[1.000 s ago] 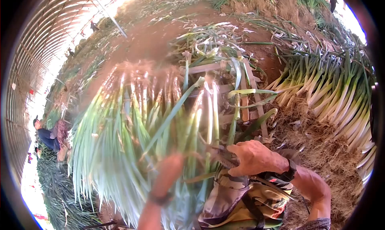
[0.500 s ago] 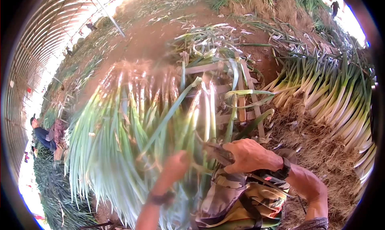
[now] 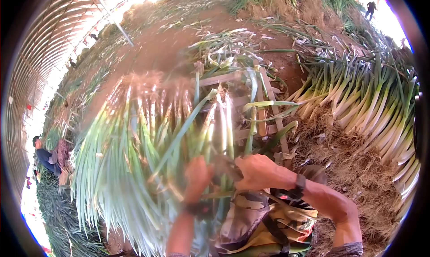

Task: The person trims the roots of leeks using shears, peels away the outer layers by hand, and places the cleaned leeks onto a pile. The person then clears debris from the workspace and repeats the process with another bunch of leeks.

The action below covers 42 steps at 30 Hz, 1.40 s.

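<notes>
Long green onions (image 3: 121, 145) with pale stems and roots lie side by side at the centre left, leaves toward the viewer. Over their right part is my left hand (image 3: 198, 174), blurred, its fingers curled; what it holds, if anything, is unclear. Close beside it my right hand (image 3: 257, 171) is closed on a dark tool (image 3: 228, 167), whose exact shape is smeared. Two pale onion stems (image 3: 224, 120) stand out just beyond the hands. Wooden slats (image 3: 271, 109) show under the loose leaves.
Another row of onions (image 3: 371, 109) with matted roots (image 3: 358, 181) lies at the right. Cut leaves (image 3: 233, 46) are heaped on the slats. A person (image 3: 47, 156) sits at the far left, and another person (image 3: 371, 9) stands at the far top right.
My left hand has moved up and slightly right, closer to my right hand. My right hand and the dark tool have shifted a little left. The whole view has shifted slightly.
</notes>
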Motion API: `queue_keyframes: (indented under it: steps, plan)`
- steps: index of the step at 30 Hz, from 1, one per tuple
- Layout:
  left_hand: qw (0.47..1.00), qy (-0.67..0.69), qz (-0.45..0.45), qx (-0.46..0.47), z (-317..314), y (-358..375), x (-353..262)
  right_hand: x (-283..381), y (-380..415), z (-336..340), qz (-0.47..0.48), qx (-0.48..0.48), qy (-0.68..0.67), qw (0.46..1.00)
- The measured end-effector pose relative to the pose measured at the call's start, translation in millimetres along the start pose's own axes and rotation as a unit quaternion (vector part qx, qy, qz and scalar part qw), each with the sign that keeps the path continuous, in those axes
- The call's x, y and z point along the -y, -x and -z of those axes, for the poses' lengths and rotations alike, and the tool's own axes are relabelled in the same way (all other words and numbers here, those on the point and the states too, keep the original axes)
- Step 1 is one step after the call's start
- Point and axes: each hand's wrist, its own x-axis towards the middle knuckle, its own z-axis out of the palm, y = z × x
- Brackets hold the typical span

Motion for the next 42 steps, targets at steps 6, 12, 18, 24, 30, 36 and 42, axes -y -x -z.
queue_keyframes:
  steps: [6, 12, 18, 24, 30, 36, 42]
  plan:
    - [1.0, -0.003, -0.001, -0.006, -1, 3, 2, -4, 7, 10, -0.049, 0.013, -0.053, 0.997]
    - [1.0, 0.016, 0.025, -0.005, 0, 0, -3, 7, 25, 23, -0.036, 0.048, -0.073, 0.995]
    - [0.999, 0.005, 0.033, -0.005, 5, -3, -10, 4, 10, 13, -0.02, 0.021, -0.027, 0.999]
    - [0.998, 0.059, 0.018, 0.007, 2, -2, -30, -7, -7, 16, -0.061, -0.003, -0.023, 0.998]
    - [0.996, 0.054, -0.027, -0.072, -20, 1, -31, -21, -31, 13, -0.086, -0.038, -0.005, 0.996]
    - [0.996, 0.081, -0.004, -0.04, -13, 1, -33, -30, -54, 13, -0.108, -0.017, -0.004, 0.994]
    - [0.994, 0.104, 0.017, -0.021, -10, 0, -33, -55, -82, 5, -0.12, -0.07, -0.035, 0.99]
